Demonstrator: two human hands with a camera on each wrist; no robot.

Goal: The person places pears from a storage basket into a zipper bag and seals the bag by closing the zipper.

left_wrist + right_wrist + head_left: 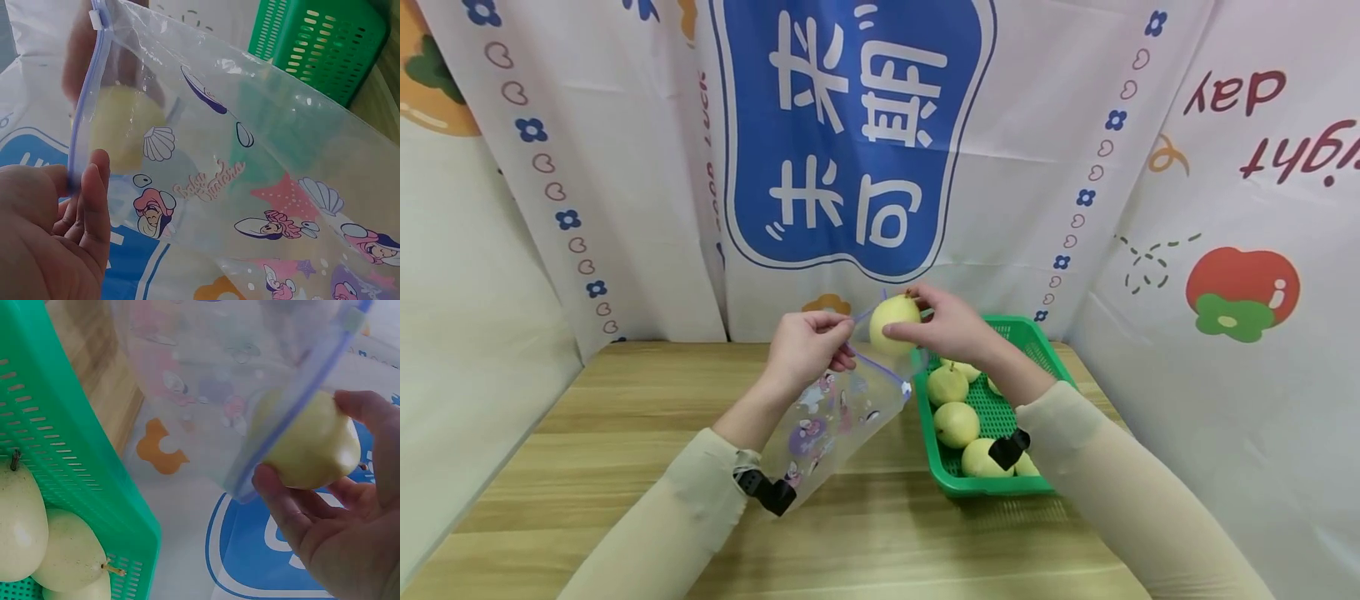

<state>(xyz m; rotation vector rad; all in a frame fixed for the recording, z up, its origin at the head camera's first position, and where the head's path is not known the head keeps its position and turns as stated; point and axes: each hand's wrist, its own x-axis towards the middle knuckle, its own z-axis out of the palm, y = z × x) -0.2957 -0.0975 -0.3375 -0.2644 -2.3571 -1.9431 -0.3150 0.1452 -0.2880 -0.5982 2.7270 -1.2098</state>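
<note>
A clear zip bag (827, 425) printed with shells and cartoon figures hangs from my left hand (811, 350), which pinches its purple zip edge between thumb and fingers. The white slider (906, 388) sits at the right end of that edge. My right hand (951, 325) grips a pale yellow pear (893, 323) at the bag's mouth. In the right wrist view the pear (319, 447) is partly behind the purple edge, with fingers and thumb around its outer side. Through the film in the left wrist view, the pear (122, 128) shows as a blurred yellow shape.
Right of the bag stands a green plastic basket (951, 483) holding several pears (957, 425), partly under my right forearm. A wooden table (647, 425) lies beneath. A white printed cloth (1037, 100) hangs behind and at the sides.
</note>
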